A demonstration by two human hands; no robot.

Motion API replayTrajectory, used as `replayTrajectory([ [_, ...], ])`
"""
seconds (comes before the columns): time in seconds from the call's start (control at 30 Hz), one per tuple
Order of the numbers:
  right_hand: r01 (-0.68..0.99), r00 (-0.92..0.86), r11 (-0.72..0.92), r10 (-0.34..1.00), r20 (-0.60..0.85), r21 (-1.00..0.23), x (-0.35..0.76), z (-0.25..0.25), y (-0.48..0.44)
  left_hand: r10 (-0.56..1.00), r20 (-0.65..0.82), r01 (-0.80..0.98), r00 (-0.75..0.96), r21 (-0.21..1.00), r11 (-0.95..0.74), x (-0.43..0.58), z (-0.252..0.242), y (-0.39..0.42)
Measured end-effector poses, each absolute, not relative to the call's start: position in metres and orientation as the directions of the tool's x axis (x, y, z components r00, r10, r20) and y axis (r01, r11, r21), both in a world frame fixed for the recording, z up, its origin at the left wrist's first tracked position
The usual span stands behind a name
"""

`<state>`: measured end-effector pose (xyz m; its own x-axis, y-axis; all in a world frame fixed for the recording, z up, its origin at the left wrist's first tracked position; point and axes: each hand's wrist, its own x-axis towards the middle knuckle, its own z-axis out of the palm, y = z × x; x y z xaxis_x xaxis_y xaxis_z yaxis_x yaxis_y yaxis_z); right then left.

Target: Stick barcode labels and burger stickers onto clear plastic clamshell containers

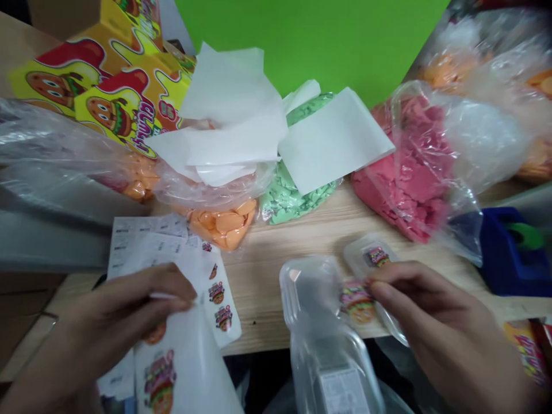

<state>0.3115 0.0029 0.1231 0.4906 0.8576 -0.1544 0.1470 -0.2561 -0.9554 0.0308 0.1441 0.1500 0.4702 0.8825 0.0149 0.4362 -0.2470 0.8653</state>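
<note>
My left hand [129, 310] pinches the edge of a white sticker sheet [190, 362] that curls toward the viewer and bears burger-character stickers. My right hand [426, 310] holds a single burger sticker [357, 301] between thumb and fingertips. Just left of that sticker lies an open clear plastic container [314, 293], its lower half carrying a white label [342, 391]. Behind the right fingers is a second clear container [360, 253] with a small burger sticker [376, 256] on it. More sticker sheets [233, 330] lie under and beside the held sheet.
Bags of orange [224, 227], green [297, 201] and pink pieces [414, 167] stand along the back, white papers [336, 138] over some. A blue tape dispenser [502, 253] is at right, yellow printed boxes [125, 109] at back left. The wooden table [259, 287] ends near the containers.
</note>
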Motion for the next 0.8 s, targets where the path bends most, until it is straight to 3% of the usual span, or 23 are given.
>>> replayTrajectory([
  [0.1,0.147,0.427,-0.311,0.876,-0.224,-0.939,0.307,0.111,0.018,0.599,-0.082,0.416,0.797,0.793,-0.446,0.046,0.146,0.144],
  [0.33,0.299,0.405,-0.312,0.897,-0.176,-0.902,0.294,0.105,0.017,0.431,-0.04,0.261,0.902,0.844,-0.468,0.08,0.135,0.14],
  [0.53,0.463,0.443,-0.255,0.896,-0.028,-0.849,0.284,0.105,0.016,0.333,-0.063,0.236,0.941,0.827,-0.511,0.091,0.13,0.143],
  [0.67,0.735,0.375,-0.202,0.916,0.14,-0.647,0.275,0.099,0.019,0.289,-0.173,0.311,0.942,0.776,-0.549,0.105,0.131,0.148],
  [0.8,0.826,0.425,-0.323,0.895,0.136,-0.461,0.28,0.092,0.023,0.34,-0.266,0.413,0.902,0.758,-0.505,0.11,0.132,0.147],
])
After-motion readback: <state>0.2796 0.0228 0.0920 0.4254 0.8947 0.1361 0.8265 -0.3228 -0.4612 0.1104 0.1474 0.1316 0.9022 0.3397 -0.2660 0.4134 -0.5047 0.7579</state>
